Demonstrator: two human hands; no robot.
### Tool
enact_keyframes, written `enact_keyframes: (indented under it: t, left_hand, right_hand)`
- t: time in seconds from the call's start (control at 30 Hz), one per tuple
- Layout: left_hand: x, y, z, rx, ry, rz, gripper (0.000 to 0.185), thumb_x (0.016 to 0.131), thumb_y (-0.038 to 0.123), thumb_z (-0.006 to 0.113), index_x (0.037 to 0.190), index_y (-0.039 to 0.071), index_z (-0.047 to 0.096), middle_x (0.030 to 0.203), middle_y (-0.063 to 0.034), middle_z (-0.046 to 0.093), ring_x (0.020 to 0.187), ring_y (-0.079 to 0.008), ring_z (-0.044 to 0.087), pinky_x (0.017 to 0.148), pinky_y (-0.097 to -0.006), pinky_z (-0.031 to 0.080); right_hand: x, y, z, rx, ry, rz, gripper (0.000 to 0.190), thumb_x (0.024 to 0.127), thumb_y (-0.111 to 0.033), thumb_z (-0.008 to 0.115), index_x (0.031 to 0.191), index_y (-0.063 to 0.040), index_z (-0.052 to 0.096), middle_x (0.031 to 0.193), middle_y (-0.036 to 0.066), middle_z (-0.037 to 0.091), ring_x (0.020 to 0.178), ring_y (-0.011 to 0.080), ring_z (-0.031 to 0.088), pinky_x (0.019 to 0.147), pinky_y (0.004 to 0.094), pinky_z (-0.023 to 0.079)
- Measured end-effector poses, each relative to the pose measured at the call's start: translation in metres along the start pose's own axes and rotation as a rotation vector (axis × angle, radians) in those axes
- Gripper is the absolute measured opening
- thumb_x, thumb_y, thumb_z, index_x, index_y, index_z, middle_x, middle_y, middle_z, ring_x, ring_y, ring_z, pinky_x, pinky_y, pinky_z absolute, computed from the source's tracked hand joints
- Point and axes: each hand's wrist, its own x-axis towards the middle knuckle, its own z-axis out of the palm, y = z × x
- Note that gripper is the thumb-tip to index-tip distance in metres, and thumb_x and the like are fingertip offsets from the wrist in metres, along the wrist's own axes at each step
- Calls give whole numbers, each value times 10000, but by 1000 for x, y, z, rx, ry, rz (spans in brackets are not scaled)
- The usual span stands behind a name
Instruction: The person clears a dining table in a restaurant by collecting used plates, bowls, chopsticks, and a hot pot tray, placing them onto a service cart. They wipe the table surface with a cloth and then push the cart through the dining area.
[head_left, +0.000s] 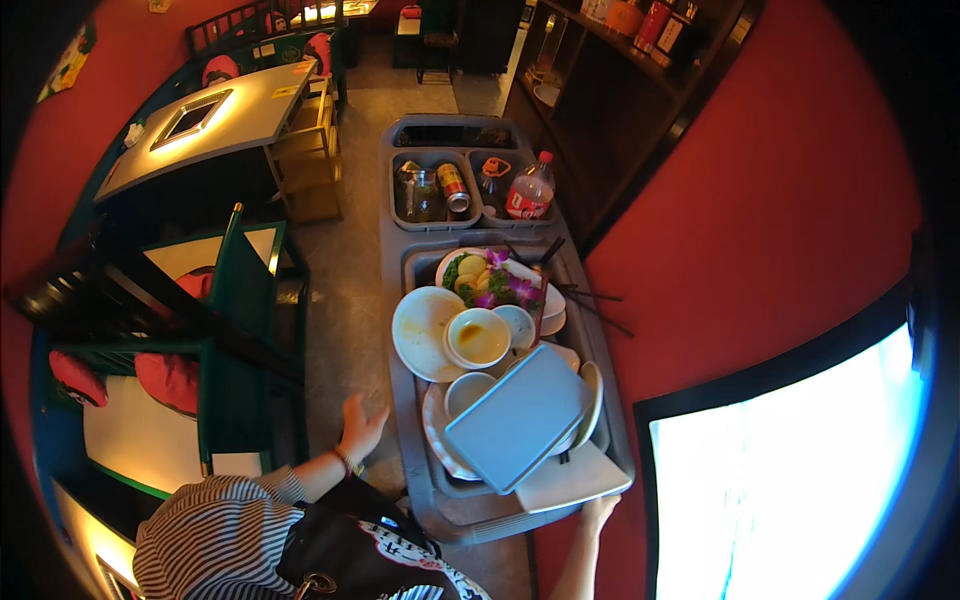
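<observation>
A grey plastic bussing cart (397, 255) stands before me, its lower well piled with used dishes. My right hand (598, 512) grips the cart's near right corner, beside the edge of a white square plate (577, 480). To the left of the cart my left hand (365, 427) hangs in the air with fingers apart, holding nothing. Topmost on the pile lies a grey rectangular tray (520, 416), tilted. Behind it are a stained white plate (424, 330), a bowl with brown residue (478, 339) and a dish of yellow slices with purple flowers (472, 274).
Two bins on the cart hold a drink can (453, 187) and a plastic bottle (532, 187). Chopsticks (600, 307) jut toward the red wall (750, 187). A dark shelf (592, 105) stands ahead right. Left are a grill table (247, 105), a wooden chair (307, 142) and green booth benches (244, 292).
</observation>
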Motion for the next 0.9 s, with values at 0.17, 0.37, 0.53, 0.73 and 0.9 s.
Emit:
enact_keyframes:
  t: [0.17,0.37,0.53,0.73,0.9]
  left_hand:
    - [-72,111,-22,-19,-59,330,474,721,129,640,1119,7,413,1155,-214,402,1087,-353,390,926,-403,324]
    - [-134,164,-4,-150,-668,589,206,776,175,625,923,48,555,869,-91,591,745,-241,588,614,-331,468]
    - [-180,149,41,329,-588,684,447,812,431,543,1017,35,529,884,-106,598,739,-254,603,591,-325,488]
    - [-197,143,62,459,-277,650,491,794,436,558,1049,20,507,853,-124,610,705,-239,608,598,-333,486]
    - [-212,161,63,510,-25,765,493,770,427,587,1045,25,512,911,-115,600,774,-232,596,638,-337,482]
  right_hand:
    - [-5,1,-11,-37,5,-8,519,717,-324,654,1006,95,551,971,237,592,920,313,584,774,397,458]
    - [-17,21,-6,-2,-78,-41,455,775,-161,614,1061,155,455,1039,240,548,934,257,555,795,360,440]
    - [-19,35,2,-31,-110,-32,666,759,-225,664,1093,145,223,1066,288,462,1002,313,512,852,350,402]
    - [-15,29,-4,152,-90,-32,685,746,-202,668,1107,170,221,1078,286,447,1001,324,497,855,363,401]
    - [-9,43,2,377,-47,73,604,760,-150,653,1133,144,281,1090,237,471,963,277,515,820,349,429]
